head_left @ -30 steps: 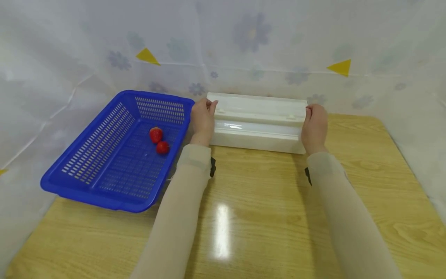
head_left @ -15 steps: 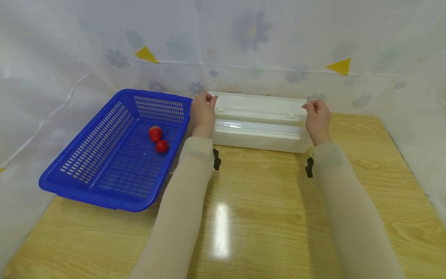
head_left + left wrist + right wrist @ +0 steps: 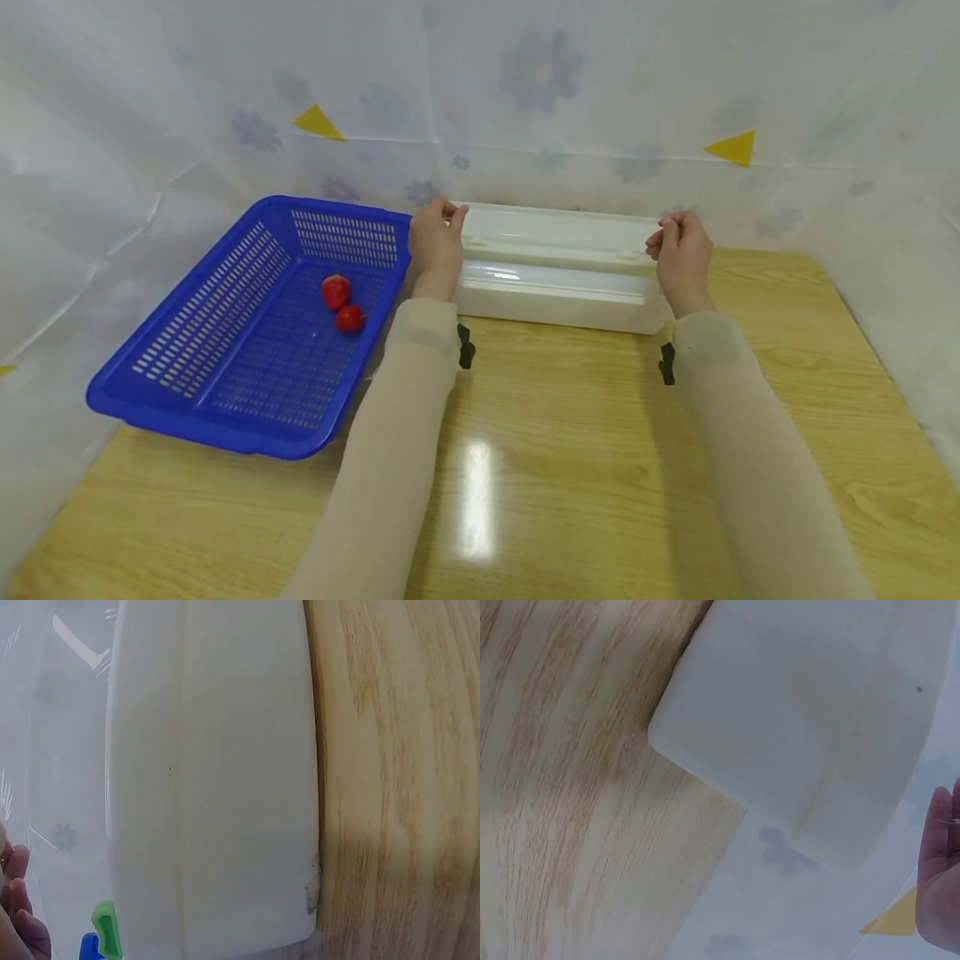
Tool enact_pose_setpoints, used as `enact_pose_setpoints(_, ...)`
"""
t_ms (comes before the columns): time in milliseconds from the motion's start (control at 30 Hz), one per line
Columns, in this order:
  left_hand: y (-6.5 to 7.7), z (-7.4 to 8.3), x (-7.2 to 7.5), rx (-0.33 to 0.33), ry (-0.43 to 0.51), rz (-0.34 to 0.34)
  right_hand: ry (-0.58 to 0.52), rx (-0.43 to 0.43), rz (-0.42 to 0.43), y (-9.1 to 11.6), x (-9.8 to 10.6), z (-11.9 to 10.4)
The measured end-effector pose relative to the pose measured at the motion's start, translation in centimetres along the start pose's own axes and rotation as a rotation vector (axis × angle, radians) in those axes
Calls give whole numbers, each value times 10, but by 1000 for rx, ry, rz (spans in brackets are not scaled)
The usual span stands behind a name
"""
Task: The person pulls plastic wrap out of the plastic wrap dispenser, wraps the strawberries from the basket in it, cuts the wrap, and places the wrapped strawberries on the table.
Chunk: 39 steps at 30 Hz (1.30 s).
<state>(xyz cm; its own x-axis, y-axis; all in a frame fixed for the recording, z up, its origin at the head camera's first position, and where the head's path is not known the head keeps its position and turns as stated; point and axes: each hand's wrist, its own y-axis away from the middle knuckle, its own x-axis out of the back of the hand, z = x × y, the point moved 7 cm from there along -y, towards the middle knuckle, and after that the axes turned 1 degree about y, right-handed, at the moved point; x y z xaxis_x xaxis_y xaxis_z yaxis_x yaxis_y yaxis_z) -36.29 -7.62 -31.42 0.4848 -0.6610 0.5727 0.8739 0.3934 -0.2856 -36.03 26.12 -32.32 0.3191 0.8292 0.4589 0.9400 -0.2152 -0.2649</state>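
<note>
A long white plastic-wrap dispenser point(image 3: 555, 312) lies at the back of the table, its lid point(image 3: 562, 223) raised and a glossy roll inside. At its left end my left hand point(image 3: 437, 247) has thumb and fingers pinched near the lid's corner. Shiny streaks of clear plastic wrap point(image 3: 79, 645) show beside the dispenser in the left wrist view. My right hand point(image 3: 684, 260) pinches at the other end, and in the right wrist view a thin clear edge crosses its fingers point(image 3: 934, 825). The film itself barely shows in the head view.
A blue plastic basket point(image 3: 247, 437) stands left of the left forearm, holding a strawberry point(image 3: 335, 292) and a small round red fruit point(image 3: 349, 318). A flowered white curtain point(image 3: 543, 75) with yellow triangles hangs behind the wooden table point(image 3: 570, 467).
My right hand has risen slightly and shifted right from the dispenser's end. My left hand has moved up a little. The dispenser and fruit stay in place.
</note>
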Motion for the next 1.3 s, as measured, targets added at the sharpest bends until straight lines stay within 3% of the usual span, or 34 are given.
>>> enact_pose_setpoints(533,3,6,8,-37,-65,75,0,29,89,-1,3,0)
enact_pose_setpoints(1033,6,10,11,-57,97,65,-61,6,134,-2,7,-3)
enact_pose_setpoints(1300,8,12,13,-66,127,81,-53,15,139,-2,8,-6)
